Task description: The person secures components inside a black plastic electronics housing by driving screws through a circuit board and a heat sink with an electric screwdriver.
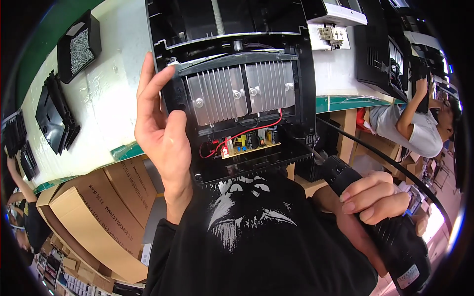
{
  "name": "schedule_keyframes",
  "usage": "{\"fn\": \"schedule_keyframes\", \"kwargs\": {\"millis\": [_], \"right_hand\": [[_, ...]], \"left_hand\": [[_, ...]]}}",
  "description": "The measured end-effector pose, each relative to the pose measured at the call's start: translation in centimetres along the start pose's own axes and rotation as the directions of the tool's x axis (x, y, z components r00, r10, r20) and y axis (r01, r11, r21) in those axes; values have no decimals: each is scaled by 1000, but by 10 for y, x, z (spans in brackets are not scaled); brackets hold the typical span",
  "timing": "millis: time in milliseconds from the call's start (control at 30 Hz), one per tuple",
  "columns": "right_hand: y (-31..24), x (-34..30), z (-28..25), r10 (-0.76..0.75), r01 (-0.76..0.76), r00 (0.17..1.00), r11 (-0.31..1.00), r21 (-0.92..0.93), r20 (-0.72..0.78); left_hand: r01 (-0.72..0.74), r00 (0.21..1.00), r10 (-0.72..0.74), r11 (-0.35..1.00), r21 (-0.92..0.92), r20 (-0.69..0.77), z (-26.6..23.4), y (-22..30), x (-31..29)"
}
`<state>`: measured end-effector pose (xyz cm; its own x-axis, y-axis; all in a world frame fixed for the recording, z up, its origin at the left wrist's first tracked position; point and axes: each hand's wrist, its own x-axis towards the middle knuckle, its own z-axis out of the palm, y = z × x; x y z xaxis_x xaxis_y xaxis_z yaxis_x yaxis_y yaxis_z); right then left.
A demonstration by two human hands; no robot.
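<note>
At the table's edge (126,151), the black case (307,89) has fins (215,101) and board (238,152) in but looks not yet closed, with the left hand (165,140) spread against its side and the right hand (376,197) wrapped round a drill (400,246).

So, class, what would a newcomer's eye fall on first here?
The open black casing in the middle stands out first, with ribbed silver plates above a small circuit board and a red wire. At lower right, the right hand has its fingers wrapped around a black power tool. Upper left, a black tray of silver screws sits on the white table.
</note>
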<state>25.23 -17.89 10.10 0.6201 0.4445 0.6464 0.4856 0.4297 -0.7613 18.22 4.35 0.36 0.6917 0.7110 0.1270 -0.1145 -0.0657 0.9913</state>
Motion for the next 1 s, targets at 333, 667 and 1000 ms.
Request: {"fn": "schedule_keyframes", "kwargs": {"millis": [333, 667, 1000], "right_hand": [[3, -7, 3, 98, -97, 991, 995, -17, 95], [8, -2, 7, -53, 58, 995, 996, -63, 81], [-29, 27, -27, -262, 264, 964, 951, 158, -34]], "left_hand": [[-1, 998, 4, 999, 46, -57, -4, 0, -8], [-38, 999, 38, 999, 17, -11, -2, -1, -3], [-4, 998, 0, 998, -66, -60, -1, -1, 2]]}}
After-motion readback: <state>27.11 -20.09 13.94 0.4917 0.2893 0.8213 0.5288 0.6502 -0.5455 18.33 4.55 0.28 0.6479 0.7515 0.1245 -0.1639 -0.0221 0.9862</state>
